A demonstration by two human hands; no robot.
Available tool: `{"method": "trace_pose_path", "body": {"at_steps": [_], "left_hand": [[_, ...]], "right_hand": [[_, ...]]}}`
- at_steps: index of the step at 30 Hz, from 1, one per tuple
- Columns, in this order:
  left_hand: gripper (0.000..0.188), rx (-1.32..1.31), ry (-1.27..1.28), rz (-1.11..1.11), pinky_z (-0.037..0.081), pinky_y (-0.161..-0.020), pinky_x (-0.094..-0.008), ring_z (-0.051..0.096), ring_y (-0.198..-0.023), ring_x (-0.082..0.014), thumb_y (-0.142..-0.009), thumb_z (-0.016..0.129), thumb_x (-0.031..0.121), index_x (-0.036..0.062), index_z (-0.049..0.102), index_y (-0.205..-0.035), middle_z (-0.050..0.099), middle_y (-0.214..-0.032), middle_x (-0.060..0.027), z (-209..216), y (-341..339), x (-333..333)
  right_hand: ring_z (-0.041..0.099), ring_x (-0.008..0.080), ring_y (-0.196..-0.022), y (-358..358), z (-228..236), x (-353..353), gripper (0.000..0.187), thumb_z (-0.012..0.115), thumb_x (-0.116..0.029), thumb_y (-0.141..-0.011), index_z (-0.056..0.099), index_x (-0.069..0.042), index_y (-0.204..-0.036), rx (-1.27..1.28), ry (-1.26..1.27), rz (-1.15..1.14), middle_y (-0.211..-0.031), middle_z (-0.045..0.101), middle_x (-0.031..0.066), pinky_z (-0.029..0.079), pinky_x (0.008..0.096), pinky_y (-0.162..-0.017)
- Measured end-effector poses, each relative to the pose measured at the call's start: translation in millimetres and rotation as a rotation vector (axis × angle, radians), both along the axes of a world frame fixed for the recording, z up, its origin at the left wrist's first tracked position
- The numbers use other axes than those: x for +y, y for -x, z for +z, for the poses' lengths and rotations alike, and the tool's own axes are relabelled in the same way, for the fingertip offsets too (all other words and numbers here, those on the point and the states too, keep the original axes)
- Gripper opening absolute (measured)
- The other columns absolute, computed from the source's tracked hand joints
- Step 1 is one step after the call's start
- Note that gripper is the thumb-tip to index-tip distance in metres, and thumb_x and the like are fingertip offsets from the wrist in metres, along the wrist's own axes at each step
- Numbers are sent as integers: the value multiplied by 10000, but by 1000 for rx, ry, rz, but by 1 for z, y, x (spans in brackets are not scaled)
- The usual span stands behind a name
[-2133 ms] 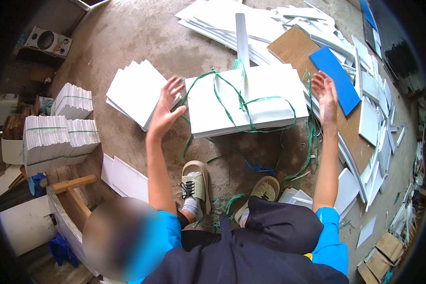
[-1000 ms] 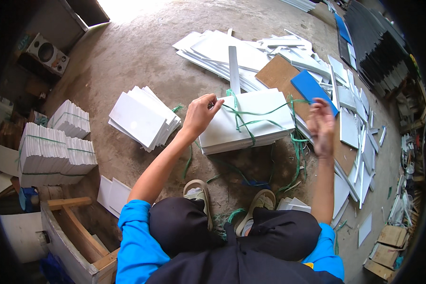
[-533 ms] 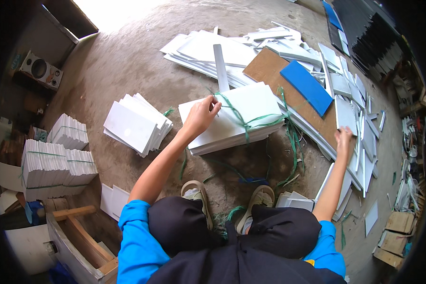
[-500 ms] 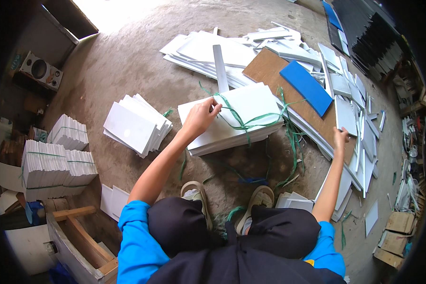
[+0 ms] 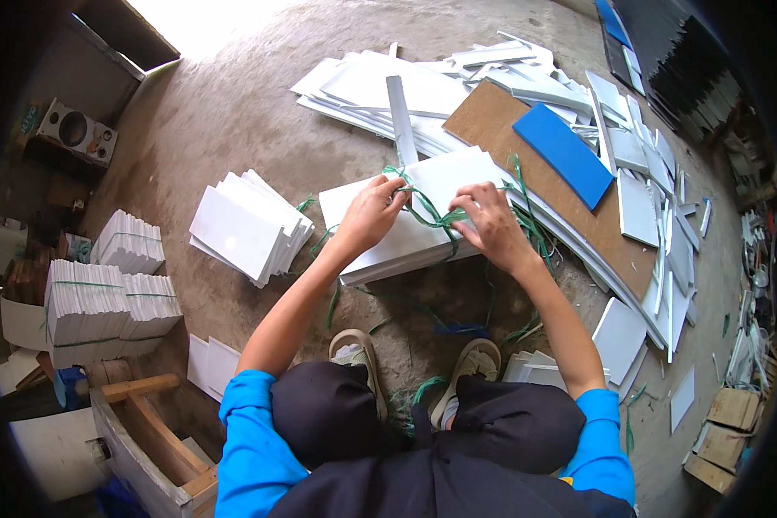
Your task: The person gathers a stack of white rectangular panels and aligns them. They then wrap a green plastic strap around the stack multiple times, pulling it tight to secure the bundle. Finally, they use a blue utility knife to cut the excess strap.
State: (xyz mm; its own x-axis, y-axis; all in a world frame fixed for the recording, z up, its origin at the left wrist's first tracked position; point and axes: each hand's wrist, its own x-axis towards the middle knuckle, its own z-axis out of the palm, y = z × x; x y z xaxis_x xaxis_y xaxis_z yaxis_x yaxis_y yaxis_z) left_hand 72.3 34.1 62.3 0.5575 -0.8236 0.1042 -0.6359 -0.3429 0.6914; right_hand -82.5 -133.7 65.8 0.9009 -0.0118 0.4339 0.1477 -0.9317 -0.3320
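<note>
A stack of white rectangular boards (image 5: 380, 246) lies on the ground in front of my feet. Green plastic twine (image 5: 429, 210) runs over its top and gathers in a bunch near the middle. My left hand (image 5: 375, 211) pinches a strand of it above the stack's left part. At the bunch, the fingers of my right hand (image 5: 494, 226) are closed on the twine. Both hands are over the top board, and my fingertips partly hide how the strands cross. Loose twine ends trail down the stack's right side, behind my right hand.
A smaller loose stack of white boards (image 5: 237, 226) lies to the left. Tied bundles (image 5: 86, 302) stand farther left, near a wooden frame (image 5: 147, 432). Beyond and to the right spreads a scrap pile with a brown board (image 5: 483, 121) and a blue panel (image 5: 563, 155).
My right hand has come from the scrap pile at the right to the twine on the stack and grips it there. My left hand stays almost in place, still on the strand.
</note>
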Motion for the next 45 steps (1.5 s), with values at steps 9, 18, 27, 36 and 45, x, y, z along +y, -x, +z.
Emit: {"method": "trace_pose_path", "body": {"at_steps": [9, 18, 27, 36, 45], "left_hand": [[465, 509, 10, 27, 395, -609, -251, 444, -600, -103, -961, 326, 254, -14, 590, -688, 522, -617, -17, 6, -5, -4], [242, 910, 90, 9, 222, -457, -207, 259, -498, -42, -860, 363, 150, 24, 570, -860, 309, -571, 66, 13, -29, 16], [165, 1007, 134, -58, 197, -444, -194, 260, -499, -21, -867, 395, 107, 24, 518, -939, 305, -585, 84, 6, -24, 8], [113, 1026, 173, 75, 452, -702, -247, 552, -804, -131, -912, 393, 128, 65, 460, -978, 566, -949, -102, -1, -25, 15], [119, 1131, 366, -15, 369, -999, -408, 458, -1156, -292, -920, 354, 125, 44, 413, -985, 367, -1319, -195, 5, -15, -12]], "right_hand": [[583, 227, -843, 7, 16, 1, 165, 627, -121, -777, 586, -55, -923, 40, -198, 29, -837, 609, 75, 449, 330, -755], [617, 161, -623, 35, 34, -57, 241, 387, -169, -948, 587, -36, -954, 27, -1006, -124, -703, 622, 82, 503, 271, -580], [546, 332, -998, 142, -43, -193, 540, 589, -389, -819, 481, 55, -1108, 317, 109, -1351, -1089, 526, 250, 427, 437, -867], [474, 274, -1030, 2, 20, 22, 323, 636, -168, -759, 516, -42, -1031, 259, -49, 61, -1040, 521, 112, 364, 391, -902], [583, 281, -768, 4, 4, 46, 346, 560, -363, -831, 516, -21, -862, 204, -125, -54, -795, 538, 117, 474, 372, -654]]}}
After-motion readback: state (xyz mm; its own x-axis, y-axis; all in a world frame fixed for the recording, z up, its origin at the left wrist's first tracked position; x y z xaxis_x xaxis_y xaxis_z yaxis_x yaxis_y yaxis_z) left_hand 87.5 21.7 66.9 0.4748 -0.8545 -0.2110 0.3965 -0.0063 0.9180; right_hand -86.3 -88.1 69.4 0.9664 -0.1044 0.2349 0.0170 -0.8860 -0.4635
